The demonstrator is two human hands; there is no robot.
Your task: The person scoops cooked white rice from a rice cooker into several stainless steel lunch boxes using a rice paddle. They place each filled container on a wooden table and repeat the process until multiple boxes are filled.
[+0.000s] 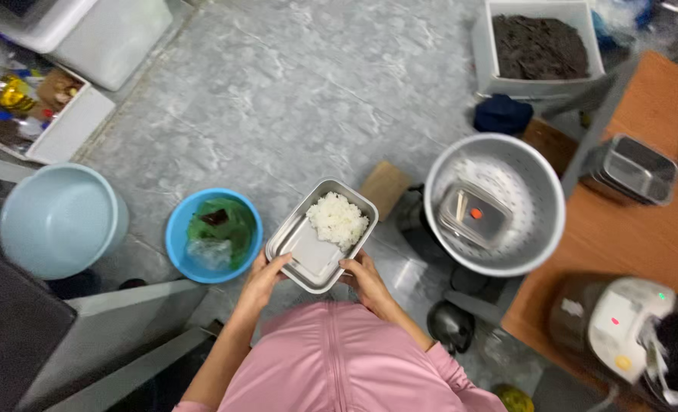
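Note:
Both of my hands hold a rectangular metal tray (287,235) in front of my body, above the grey floor. A mound of white cooked rice (337,220) fills the tray's far half; the near half looks bare. My left hand (265,276) grips the tray's near left edge. My right hand (364,275) grips its near right corner, thumb on the rim.
A blue bowl (177,243) with green bags sits on the floor to the left, and a pale bucket (58,220) stands farther left. On the right, a white colander (498,159) holds a metal tray. An orange table (644,236) carries stacked metal trays (635,169) and a rice cooker (621,324).

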